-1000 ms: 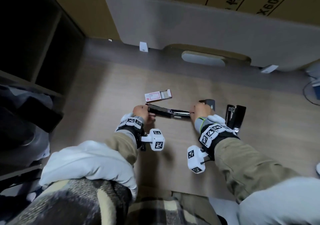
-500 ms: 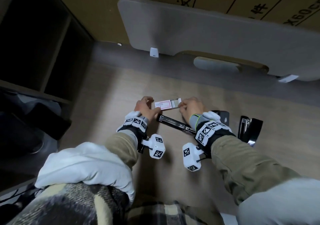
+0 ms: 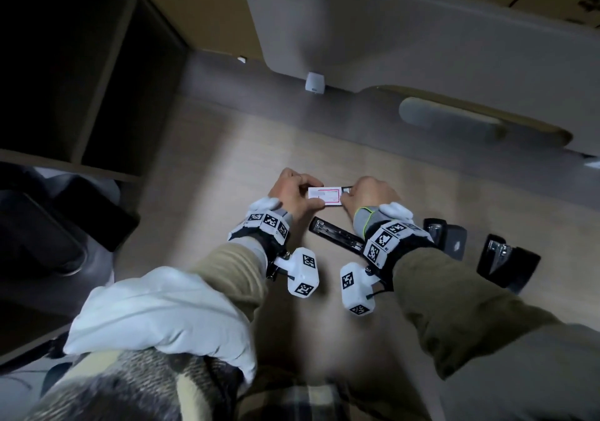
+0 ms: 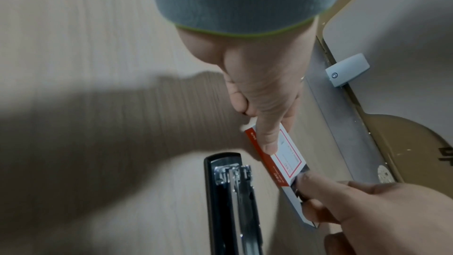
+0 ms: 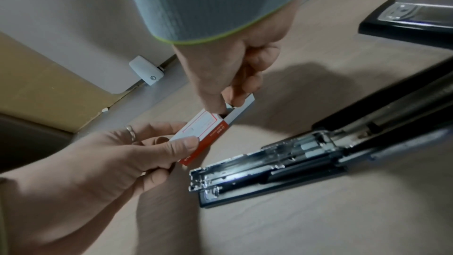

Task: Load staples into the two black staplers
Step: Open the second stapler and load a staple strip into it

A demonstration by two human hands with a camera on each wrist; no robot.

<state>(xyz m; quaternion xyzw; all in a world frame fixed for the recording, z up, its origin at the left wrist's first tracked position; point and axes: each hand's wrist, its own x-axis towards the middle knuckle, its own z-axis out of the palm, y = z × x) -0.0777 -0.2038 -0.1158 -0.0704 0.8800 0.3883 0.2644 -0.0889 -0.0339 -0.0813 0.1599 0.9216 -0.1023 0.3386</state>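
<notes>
A small white and red staple box (image 3: 324, 197) is held between both hands just beyond the stapler. My left hand (image 3: 311, 193) grips its closed end, thumb on top (image 4: 268, 139). At the pulled-out tray end, my right hand (image 5: 228, 108) pinches with thumb and fingers; whether a staple strip is between them is hidden. One black stapler (image 5: 269, 162) lies flipped open on the table with its metal magazine (image 4: 235, 181) exposed, partly under my right wrist (image 3: 389, 238). The second black stapler (image 3: 506, 261) lies to the right, untouched.
The work surface is a light wooden table (image 3: 227, 160). A grey divider panel (image 3: 389, 31) on white clips (image 3: 314, 83) stands along the far edge, with cardboard boxes behind it. Dark shelving (image 3: 81, 63) is on the left.
One second ago both hands held the opened stapler. They let it go onto the table, moved forward to the staple box, and now both grip the box.
</notes>
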